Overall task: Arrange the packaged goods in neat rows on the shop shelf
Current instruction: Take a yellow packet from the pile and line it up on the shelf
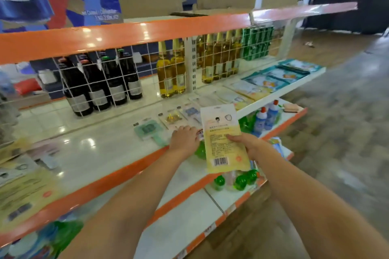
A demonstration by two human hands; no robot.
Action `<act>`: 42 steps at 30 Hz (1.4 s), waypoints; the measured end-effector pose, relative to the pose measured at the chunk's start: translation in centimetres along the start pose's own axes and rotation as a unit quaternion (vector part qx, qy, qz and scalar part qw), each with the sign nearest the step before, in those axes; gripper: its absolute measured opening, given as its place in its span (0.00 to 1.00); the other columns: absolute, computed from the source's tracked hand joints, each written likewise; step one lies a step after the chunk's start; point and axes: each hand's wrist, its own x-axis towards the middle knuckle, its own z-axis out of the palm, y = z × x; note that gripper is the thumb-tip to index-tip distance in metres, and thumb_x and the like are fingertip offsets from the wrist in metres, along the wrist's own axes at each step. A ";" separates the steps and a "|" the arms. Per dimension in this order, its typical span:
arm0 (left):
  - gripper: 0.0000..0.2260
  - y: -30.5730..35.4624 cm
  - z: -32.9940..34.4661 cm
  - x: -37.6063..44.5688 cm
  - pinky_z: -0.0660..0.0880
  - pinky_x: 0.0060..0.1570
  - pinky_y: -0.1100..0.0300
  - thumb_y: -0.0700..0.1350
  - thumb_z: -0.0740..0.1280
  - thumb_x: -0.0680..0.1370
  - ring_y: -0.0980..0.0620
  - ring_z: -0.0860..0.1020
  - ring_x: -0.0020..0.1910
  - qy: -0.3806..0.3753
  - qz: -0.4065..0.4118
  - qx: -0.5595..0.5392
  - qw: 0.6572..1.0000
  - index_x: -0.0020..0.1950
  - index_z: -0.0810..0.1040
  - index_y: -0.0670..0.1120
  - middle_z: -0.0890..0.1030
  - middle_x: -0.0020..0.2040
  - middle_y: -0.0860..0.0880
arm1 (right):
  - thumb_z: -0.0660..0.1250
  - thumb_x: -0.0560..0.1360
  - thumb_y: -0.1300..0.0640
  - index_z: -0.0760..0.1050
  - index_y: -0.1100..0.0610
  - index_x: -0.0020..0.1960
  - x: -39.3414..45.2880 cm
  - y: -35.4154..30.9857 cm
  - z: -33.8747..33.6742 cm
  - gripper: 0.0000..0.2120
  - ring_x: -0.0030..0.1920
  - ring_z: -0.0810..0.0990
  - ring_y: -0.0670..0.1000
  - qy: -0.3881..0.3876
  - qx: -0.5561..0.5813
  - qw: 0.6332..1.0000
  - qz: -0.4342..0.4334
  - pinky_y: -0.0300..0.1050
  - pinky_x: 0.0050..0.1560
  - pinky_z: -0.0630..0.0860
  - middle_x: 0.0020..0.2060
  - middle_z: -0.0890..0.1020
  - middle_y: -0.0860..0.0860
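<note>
My right hand (249, 146) holds a flat, pale yellow plastic packet (224, 137) with a barcode near its lower end, thumb across its face, the grip closed around its right edge. The packet stands tilted up just in front of the glossy white shop shelf with an orange front edge (101, 183). My left hand (184, 137) rests on that shelf's front edge, just left of the packet, fingers curled downward with nothing in their grip. Just behind the left hand on the shelf lie a flat mint-green packet (148, 129) and a clear packet with a yellow item (173, 119). Farther along the shelf to the right lie flat blue and yellow packets (273, 79). Behind the shelf's white wire grid (99, 82) stand dark glass bottles (94, 88) and yellow bottles (171, 73).
</note>
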 end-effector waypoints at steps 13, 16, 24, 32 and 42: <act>0.13 12.8 2.3 6.0 0.68 0.55 0.53 0.48 0.56 0.81 0.46 0.72 0.59 -0.028 0.218 -0.070 0.973 0.61 0.73 0.45 0.76 0.59 0.45 | 0.69 0.73 0.60 0.71 0.59 0.67 -5.7 3.3 -11.6 0.22 0.60 0.78 0.64 0.166 0.137 0.977 -0.009 0.68 0.63 0.69 0.60 0.79 0.60; 0.12 15.2 2.8 6.4 0.70 0.56 0.52 0.49 0.56 0.81 0.46 0.71 0.59 -0.033 0.254 -0.090 0.963 0.60 0.73 0.46 0.75 0.58 0.46 | 0.64 0.77 0.61 0.71 0.61 0.66 -7.3 4.2 -12.9 0.18 0.58 0.79 0.62 0.189 0.159 0.968 -0.034 0.66 0.61 0.72 0.59 0.80 0.60; 0.11 20.7 4.9 6.0 0.74 0.50 0.52 0.46 0.61 0.78 0.42 0.76 0.54 -0.053 0.296 -0.220 0.928 0.54 0.79 0.45 0.80 0.54 0.43 | 0.61 0.79 0.60 0.73 0.59 0.61 -11.5 9.2 -13.5 0.11 0.45 0.84 0.56 0.282 0.229 0.931 -0.043 0.51 0.36 0.81 0.52 0.82 0.57; 0.12 23.5 8.2 2.1 0.69 0.53 0.53 0.45 0.59 0.80 0.43 0.74 0.58 -0.163 0.301 -0.262 0.902 0.58 0.77 0.43 0.77 0.58 0.43 | 0.63 0.78 0.60 0.74 0.59 0.60 -15.1 15.4 -12.8 0.12 0.47 0.84 0.57 0.355 0.293 0.886 -0.045 0.56 0.46 0.81 0.50 0.84 0.56; 0.13 25.9 9.3 -3.1 0.68 0.47 0.58 0.50 0.56 0.82 0.49 0.75 0.54 -0.274 0.253 -0.337 0.865 0.61 0.75 0.45 0.78 0.57 0.48 | 0.67 0.75 0.60 0.73 0.63 0.64 -18.7 18.4 -12.3 0.18 0.54 0.80 0.61 0.376 0.311 0.872 -0.045 0.62 0.55 0.77 0.59 0.79 0.61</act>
